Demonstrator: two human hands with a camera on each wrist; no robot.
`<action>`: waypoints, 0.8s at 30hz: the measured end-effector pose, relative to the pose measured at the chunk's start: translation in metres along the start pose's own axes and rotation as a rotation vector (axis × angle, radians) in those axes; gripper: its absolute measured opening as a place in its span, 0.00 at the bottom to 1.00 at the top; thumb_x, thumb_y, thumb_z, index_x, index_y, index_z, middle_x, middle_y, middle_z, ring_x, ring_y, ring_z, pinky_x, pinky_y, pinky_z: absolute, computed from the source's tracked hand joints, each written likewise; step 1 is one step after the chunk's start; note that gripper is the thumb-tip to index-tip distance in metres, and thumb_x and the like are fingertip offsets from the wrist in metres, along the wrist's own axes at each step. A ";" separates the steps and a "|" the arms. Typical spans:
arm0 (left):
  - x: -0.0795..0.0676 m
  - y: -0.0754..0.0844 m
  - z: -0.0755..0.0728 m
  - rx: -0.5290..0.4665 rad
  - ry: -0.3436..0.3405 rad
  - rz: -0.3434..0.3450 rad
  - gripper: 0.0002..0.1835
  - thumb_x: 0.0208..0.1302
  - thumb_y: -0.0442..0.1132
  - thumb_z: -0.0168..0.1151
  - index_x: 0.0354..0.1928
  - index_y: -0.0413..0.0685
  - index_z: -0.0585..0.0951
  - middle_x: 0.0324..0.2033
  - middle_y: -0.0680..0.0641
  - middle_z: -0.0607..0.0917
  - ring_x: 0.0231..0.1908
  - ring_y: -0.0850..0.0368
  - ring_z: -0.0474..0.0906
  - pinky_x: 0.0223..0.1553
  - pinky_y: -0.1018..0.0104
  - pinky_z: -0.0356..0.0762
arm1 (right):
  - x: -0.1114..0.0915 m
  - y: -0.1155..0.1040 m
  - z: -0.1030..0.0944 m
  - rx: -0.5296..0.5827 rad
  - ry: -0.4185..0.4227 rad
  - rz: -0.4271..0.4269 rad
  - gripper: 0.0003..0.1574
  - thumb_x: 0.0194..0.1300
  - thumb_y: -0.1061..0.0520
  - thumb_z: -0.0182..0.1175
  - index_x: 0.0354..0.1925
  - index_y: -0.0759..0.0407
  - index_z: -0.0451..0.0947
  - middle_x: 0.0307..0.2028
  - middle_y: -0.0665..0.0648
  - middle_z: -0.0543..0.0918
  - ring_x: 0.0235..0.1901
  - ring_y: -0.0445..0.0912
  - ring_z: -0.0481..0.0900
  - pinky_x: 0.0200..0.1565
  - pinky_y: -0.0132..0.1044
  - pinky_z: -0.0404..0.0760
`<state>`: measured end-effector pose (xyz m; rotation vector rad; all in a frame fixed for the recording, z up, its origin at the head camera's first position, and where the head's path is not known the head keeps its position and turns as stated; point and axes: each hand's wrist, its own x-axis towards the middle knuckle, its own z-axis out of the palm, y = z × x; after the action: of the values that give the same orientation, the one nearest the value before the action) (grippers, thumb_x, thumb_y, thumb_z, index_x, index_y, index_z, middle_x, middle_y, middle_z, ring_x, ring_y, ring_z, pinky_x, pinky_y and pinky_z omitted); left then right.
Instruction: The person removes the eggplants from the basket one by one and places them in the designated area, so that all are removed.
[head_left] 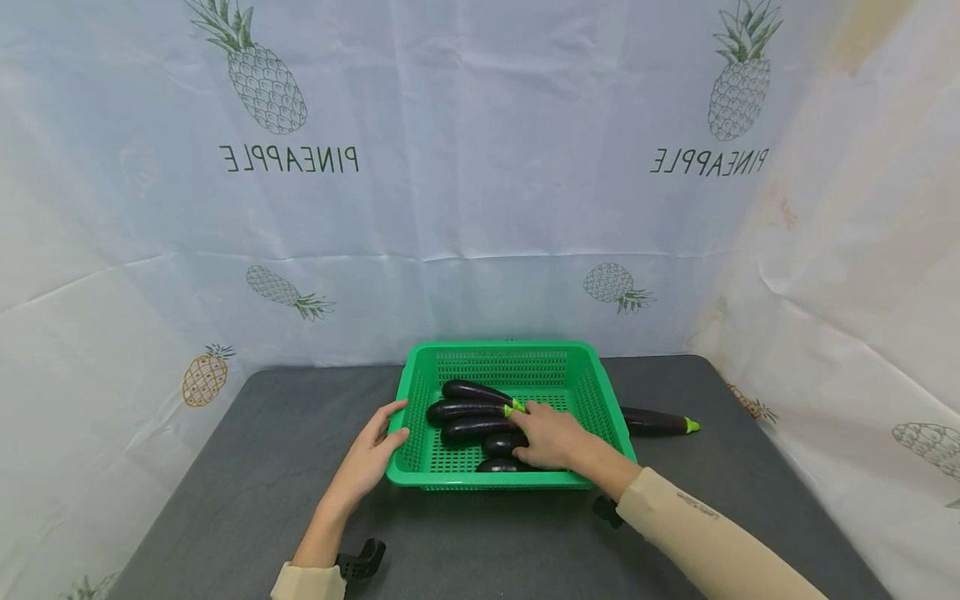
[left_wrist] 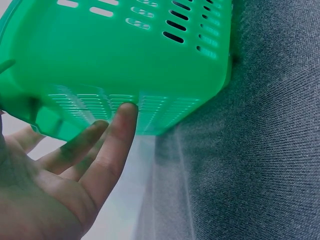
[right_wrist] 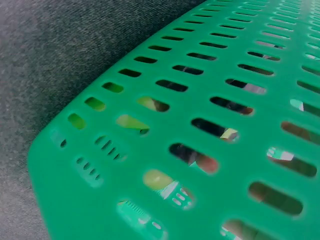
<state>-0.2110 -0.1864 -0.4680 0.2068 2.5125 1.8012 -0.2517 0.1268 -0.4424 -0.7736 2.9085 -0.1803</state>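
Note:
A green plastic basket (head_left: 510, 479) holds several dark purple eggplants (head_left: 468, 410) lying side by side, some with bright green stem ends. My left hand (head_left: 365, 458) is at the basket's left side, thumb and a finger at the rim. In the left wrist view, its fingers (left_wrist: 112, 150) stretch fairly straight along the outside of the perforated wall. Inside the basket, my right hand (head_left: 551, 437) bends over the stem end of an eggplant (head_left: 501, 444), fingers and thumb on either side of it. The right wrist view shows mostly the basket's slotted wall (right_wrist: 165, 135), which hides the grip.
Another eggplant (head_left: 660, 422) lies on the dark grey table (head_left: 315, 400) just right of the basket, partly hidden by it. A pale cloth (head_left: 480, 200) printed with pineapples hangs behind the table and along both sides.

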 end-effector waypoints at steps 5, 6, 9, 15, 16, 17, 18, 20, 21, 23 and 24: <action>0.000 0.000 0.000 0.000 -0.003 0.002 0.28 0.80 0.45 0.52 0.77 0.59 0.61 0.77 0.41 0.59 0.75 0.38 0.58 0.66 0.37 0.65 | 0.003 -0.002 0.000 -0.003 -0.028 0.002 0.34 0.68 0.42 0.67 0.67 0.51 0.75 0.61 0.61 0.76 0.55 0.55 0.79 0.40 0.51 0.83; 0.000 0.000 -0.001 0.000 -0.004 0.002 0.28 0.80 0.45 0.52 0.77 0.60 0.61 0.77 0.41 0.59 0.75 0.38 0.58 0.66 0.37 0.65 | 0.004 -0.002 0.001 0.002 -0.030 0.001 0.34 0.68 0.42 0.67 0.67 0.51 0.74 0.61 0.62 0.76 0.56 0.56 0.78 0.41 0.51 0.83; -0.001 0.000 -0.001 0.006 -0.007 0.005 0.28 0.80 0.46 0.52 0.77 0.59 0.61 0.77 0.40 0.57 0.75 0.38 0.57 0.66 0.37 0.65 | 0.005 -0.003 0.001 0.015 -0.044 0.000 0.32 0.68 0.42 0.67 0.66 0.50 0.76 0.61 0.60 0.76 0.54 0.55 0.79 0.40 0.51 0.82; -0.001 0.002 -0.001 0.013 -0.004 0.001 0.28 0.80 0.46 0.52 0.78 0.58 0.61 0.77 0.39 0.58 0.74 0.37 0.58 0.65 0.37 0.67 | 0.008 -0.004 0.002 0.029 -0.073 -0.027 0.26 0.70 0.43 0.66 0.62 0.49 0.78 0.54 0.57 0.80 0.46 0.50 0.81 0.37 0.47 0.82; -0.001 0.002 -0.001 0.013 -0.003 0.000 0.28 0.80 0.46 0.52 0.78 0.58 0.61 0.77 0.39 0.58 0.74 0.37 0.58 0.65 0.38 0.67 | 0.008 -0.004 0.002 0.031 -0.076 -0.035 0.26 0.70 0.44 0.65 0.62 0.49 0.78 0.52 0.56 0.80 0.44 0.49 0.81 0.36 0.45 0.81; -0.001 0.002 -0.001 0.013 -0.001 -0.001 0.28 0.80 0.46 0.52 0.77 0.58 0.61 0.77 0.39 0.58 0.74 0.38 0.58 0.65 0.38 0.67 | 0.008 -0.004 0.002 0.032 -0.078 -0.043 0.25 0.70 0.45 0.65 0.62 0.50 0.78 0.50 0.56 0.80 0.42 0.48 0.81 0.35 0.44 0.81; -0.001 0.002 0.000 0.013 0.001 -0.004 0.28 0.80 0.45 0.52 0.77 0.58 0.61 0.77 0.40 0.58 0.74 0.38 0.59 0.64 0.38 0.68 | 0.008 -0.004 0.002 0.030 -0.079 -0.049 0.25 0.70 0.45 0.65 0.61 0.50 0.78 0.49 0.55 0.80 0.40 0.47 0.81 0.34 0.43 0.80; 0.000 0.002 0.000 0.014 0.005 -0.011 0.28 0.80 0.45 0.52 0.77 0.59 0.61 0.77 0.40 0.59 0.73 0.38 0.61 0.63 0.39 0.69 | 0.008 -0.005 0.001 0.019 -0.076 -0.054 0.24 0.70 0.45 0.66 0.61 0.50 0.78 0.49 0.54 0.80 0.40 0.47 0.80 0.33 0.43 0.80; 0.000 0.002 0.001 0.014 0.006 -0.015 0.28 0.80 0.45 0.52 0.77 0.59 0.61 0.76 0.40 0.60 0.73 0.39 0.62 0.62 0.40 0.70 | 0.007 -0.005 0.001 0.013 -0.074 -0.054 0.25 0.70 0.45 0.66 0.62 0.49 0.78 0.49 0.55 0.80 0.41 0.47 0.81 0.33 0.43 0.80; 0.001 0.002 0.001 0.013 0.010 -0.019 0.28 0.80 0.45 0.52 0.77 0.59 0.61 0.76 0.40 0.61 0.72 0.39 0.64 0.61 0.41 0.72 | 0.007 -0.004 0.000 0.002 -0.073 -0.058 0.26 0.70 0.45 0.65 0.63 0.50 0.77 0.52 0.56 0.80 0.44 0.48 0.81 0.35 0.44 0.81; 0.001 0.002 0.001 0.013 0.009 -0.019 0.28 0.80 0.45 0.52 0.77 0.59 0.61 0.76 0.40 0.61 0.72 0.39 0.64 0.61 0.41 0.72 | 0.006 -0.004 -0.002 -0.002 -0.073 -0.060 0.27 0.71 0.45 0.65 0.64 0.50 0.77 0.53 0.56 0.80 0.46 0.49 0.81 0.36 0.45 0.82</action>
<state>-0.2113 -0.1848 -0.4666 0.1753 2.5248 1.7833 -0.2554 0.1202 -0.4408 -0.8494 2.8201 -0.1514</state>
